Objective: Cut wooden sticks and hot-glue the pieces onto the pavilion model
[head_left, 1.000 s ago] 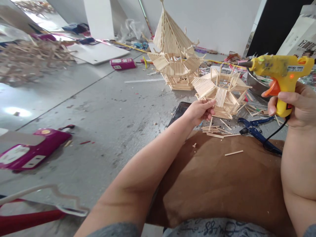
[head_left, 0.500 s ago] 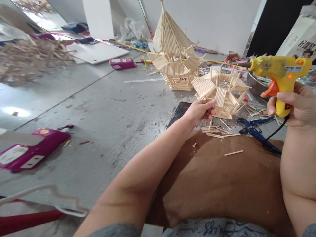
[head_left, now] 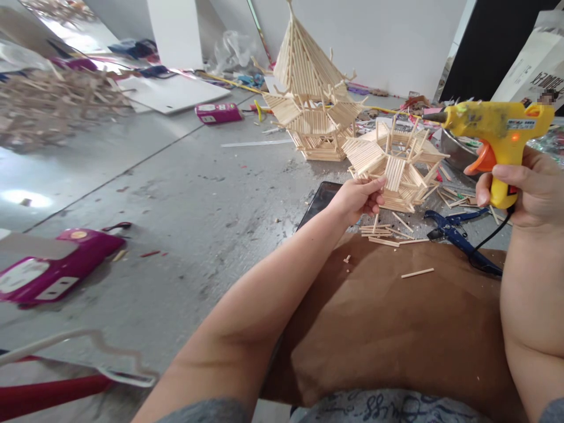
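My left hand [head_left: 363, 197] reaches forward, thumb and fingers pinched together at the lower edge of a roof panel on a small pavilion model [head_left: 396, 170] built of thin wooden sticks. Whatever lies between its fingertips is too small to make out. Raised at the right, my right hand [head_left: 529, 182] is wrapped round the handle of a yellow glue gun [head_left: 489, 123]. Its nozzle points left, level with the top of the small model, and an orange light glows on its body. Loose wooden sticks [head_left: 376, 231] lie below my left hand.
Behind stands a taller stick pavilion [head_left: 315, 88] with a pointed roof. Blue cutters [head_left: 458, 235] lie beside the brown sheet [head_left: 396, 329] before me. A dark flat object [head_left: 319, 202] is partly under my left forearm. Purple devices [head_left: 61, 264] rest on the grey floor; a metal bowl [head_left: 458, 150] stands right.
The glue gun in my right hand has shifted very slightly downward and left. My left hand stays at the small model.
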Demonstrator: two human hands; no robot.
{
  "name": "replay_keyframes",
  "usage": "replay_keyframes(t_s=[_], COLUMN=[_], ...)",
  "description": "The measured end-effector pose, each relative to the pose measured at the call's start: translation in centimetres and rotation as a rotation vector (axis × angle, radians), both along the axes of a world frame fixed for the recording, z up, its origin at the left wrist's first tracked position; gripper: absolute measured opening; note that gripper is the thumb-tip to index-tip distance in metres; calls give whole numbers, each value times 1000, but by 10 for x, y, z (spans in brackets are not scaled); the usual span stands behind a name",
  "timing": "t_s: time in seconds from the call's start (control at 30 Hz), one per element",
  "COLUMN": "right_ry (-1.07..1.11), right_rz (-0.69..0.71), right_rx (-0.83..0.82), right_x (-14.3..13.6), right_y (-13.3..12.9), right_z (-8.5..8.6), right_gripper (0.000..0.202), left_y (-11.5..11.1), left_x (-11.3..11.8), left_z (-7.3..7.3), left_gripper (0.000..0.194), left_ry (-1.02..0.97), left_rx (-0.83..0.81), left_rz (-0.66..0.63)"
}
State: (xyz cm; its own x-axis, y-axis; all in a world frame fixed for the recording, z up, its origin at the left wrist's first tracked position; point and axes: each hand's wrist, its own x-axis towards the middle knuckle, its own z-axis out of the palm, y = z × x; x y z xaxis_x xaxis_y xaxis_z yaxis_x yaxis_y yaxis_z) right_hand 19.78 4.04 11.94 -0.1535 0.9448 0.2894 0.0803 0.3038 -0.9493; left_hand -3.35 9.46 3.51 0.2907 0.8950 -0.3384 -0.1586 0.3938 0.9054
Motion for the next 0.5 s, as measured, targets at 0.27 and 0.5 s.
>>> replay_keyframes(t_s=[0.27,0.5], right_ry=[6,-10], right_rz=[6,-5], right_rx=[-5,7], right_x=[-1,0], right_y=[0,0], right_z=[0,0], right_gripper=[17,17], left_y=[-1,-2], left_x=[2,0], left_z=[3,2], left_gripper=[29,28], left_ry=[27,33], left_rx=[-23,-17], left_rz=[25,25])
